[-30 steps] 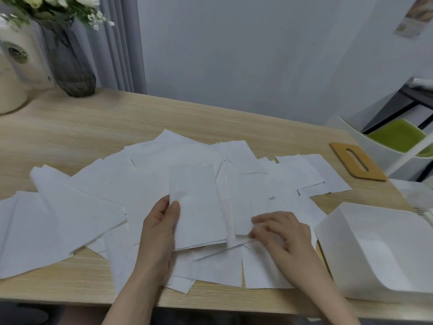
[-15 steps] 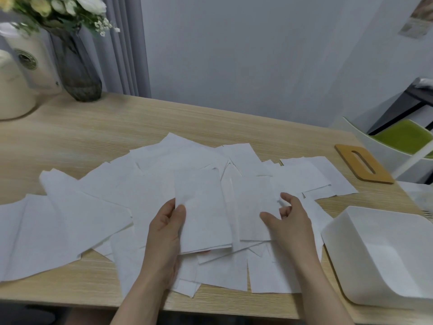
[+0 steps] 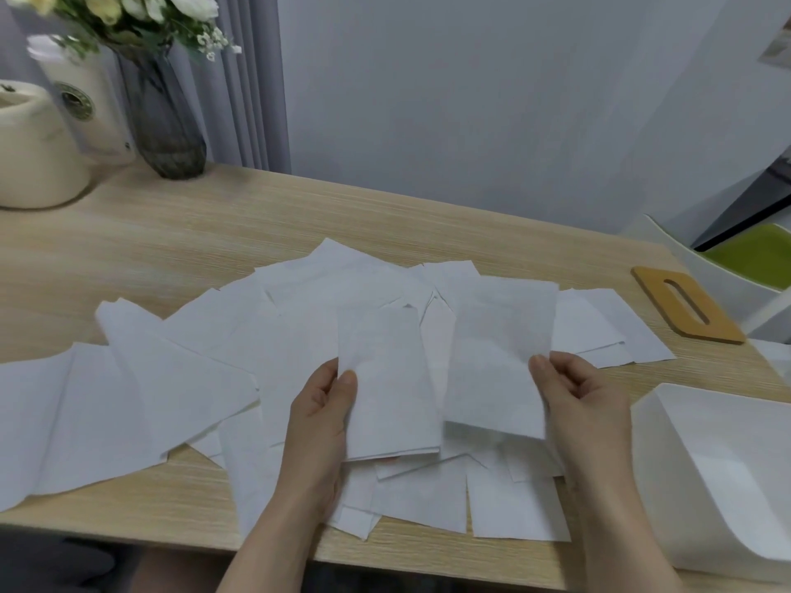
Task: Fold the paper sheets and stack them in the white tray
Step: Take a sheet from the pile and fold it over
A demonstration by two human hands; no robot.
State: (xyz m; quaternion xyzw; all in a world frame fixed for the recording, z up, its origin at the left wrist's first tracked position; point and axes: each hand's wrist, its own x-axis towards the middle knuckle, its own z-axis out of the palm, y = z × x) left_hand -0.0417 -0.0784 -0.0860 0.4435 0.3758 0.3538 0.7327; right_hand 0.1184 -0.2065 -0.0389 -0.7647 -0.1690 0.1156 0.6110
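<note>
Several white paper sheets (image 3: 171,378) lie scattered and overlapping across the wooden table (image 3: 214,233). My left hand (image 3: 319,425) pinches the left edge of a folded stack of sheets (image 3: 387,391), thumb on top. My right hand (image 3: 578,404) pinches the right edge of a single sheet (image 3: 501,357), lifted above the pile and casting a shadow below. The white tray (image 3: 667,477) stands at the table's front right corner, just right of my right hand.
A wooden lid with a slot (image 3: 689,306) lies at the table's right edge. A dark glass vase with flowers (image 3: 167,117), a cup (image 3: 85,96) and a cream container (image 3: 30,151) stand at the back left. A white chair with green seat (image 3: 757,258) is beyond the right edge.
My right hand moved from pressing on the pile to gripping one sheet and raising it off the table. My left hand kept holding the folded stack. The camera tilted slightly.
</note>
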